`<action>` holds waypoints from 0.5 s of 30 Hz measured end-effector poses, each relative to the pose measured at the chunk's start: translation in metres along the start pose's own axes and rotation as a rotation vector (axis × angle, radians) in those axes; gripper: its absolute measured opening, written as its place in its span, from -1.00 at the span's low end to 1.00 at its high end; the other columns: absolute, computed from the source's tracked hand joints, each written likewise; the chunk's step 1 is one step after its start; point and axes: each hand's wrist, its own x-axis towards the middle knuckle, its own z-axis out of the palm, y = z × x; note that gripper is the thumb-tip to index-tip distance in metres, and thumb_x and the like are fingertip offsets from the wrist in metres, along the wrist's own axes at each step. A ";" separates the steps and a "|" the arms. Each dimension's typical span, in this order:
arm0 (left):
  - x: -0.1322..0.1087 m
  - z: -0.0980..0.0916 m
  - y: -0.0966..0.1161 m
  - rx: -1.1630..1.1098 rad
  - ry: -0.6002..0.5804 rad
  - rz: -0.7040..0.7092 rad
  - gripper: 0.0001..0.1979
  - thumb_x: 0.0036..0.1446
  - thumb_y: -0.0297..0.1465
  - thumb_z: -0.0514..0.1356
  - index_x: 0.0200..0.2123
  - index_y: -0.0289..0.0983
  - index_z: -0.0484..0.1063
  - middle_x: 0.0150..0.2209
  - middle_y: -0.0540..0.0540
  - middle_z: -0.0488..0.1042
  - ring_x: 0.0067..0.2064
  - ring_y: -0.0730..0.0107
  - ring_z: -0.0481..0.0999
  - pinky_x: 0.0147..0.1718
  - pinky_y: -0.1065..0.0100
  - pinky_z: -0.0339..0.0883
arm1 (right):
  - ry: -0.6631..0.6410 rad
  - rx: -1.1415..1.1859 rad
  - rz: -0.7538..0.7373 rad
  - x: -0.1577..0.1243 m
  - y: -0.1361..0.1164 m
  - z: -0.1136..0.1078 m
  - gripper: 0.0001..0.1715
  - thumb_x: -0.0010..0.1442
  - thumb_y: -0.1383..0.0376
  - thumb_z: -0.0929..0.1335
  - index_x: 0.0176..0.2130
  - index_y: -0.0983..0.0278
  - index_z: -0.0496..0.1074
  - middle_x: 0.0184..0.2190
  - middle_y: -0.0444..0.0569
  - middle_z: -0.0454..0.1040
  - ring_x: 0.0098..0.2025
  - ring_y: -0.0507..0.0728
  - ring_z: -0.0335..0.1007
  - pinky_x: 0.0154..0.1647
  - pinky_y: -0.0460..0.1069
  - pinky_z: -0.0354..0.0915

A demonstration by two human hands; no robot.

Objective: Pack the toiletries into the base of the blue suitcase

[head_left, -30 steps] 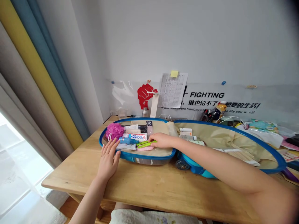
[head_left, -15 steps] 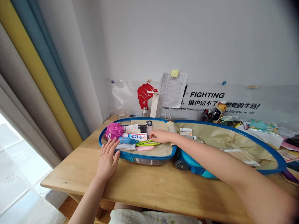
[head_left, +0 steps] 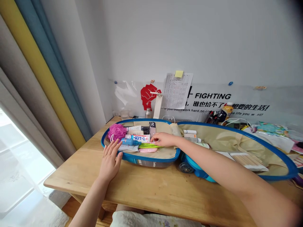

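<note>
Pale wall rises behind a wooden bench, with striped curtains hanging at the left and a red fist emblem beside a pinned sheet. On the bench lies a blue-rimmed case, spread open in two halves. Over its left half reaches the right hand, palm down, its fingers bent and only slightly parted, their tips at a bright green item. Whether they pinch it or merely touch it, I cannot tell. That green item lies near the front of the left half, just behind a pink item, with a blue bottle to its left and a toothpaste package behind. Further left sits a magenta bath puff. The left hand has its fingers nearly straight and loosely spread, tips at the case's near left rim, the palm free. In the right half lies a bundle of thin sticks.
</note>
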 end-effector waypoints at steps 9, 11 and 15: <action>0.000 0.002 -0.001 0.027 0.017 0.025 -0.56 0.34 -0.23 -0.11 0.19 -0.21 0.26 0.24 -0.18 0.29 0.28 0.15 0.19 0.26 -0.01 -0.05 | -0.071 0.040 -0.059 -0.002 0.006 0.005 -0.58 0.20 0.19 0.27 0.02 0.12 0.50 0.09 -0.14 0.47 0.08 0.11 0.41 0.04 -0.09 0.25; -0.001 0.002 -0.002 0.030 0.025 0.033 -0.57 0.35 -0.24 -0.12 0.19 -0.20 0.26 0.24 -0.17 0.29 0.28 0.16 0.20 0.26 0.00 -0.04 | -0.082 0.030 -0.049 -0.001 0.006 0.006 -0.57 0.20 0.23 0.26 0.03 0.11 0.50 0.08 -0.15 0.48 0.08 0.12 0.41 0.05 -0.06 0.26; 0.000 0.002 -0.002 0.033 0.024 0.040 -0.57 0.35 -0.25 -0.11 0.20 -0.19 0.24 0.24 -0.16 0.28 0.28 0.16 0.20 0.25 0.01 -0.03 | -0.091 0.013 -0.027 -0.001 0.006 0.007 -0.55 0.18 0.25 0.26 0.04 0.09 0.49 0.06 -0.14 0.48 0.05 0.14 0.44 0.01 -0.04 0.28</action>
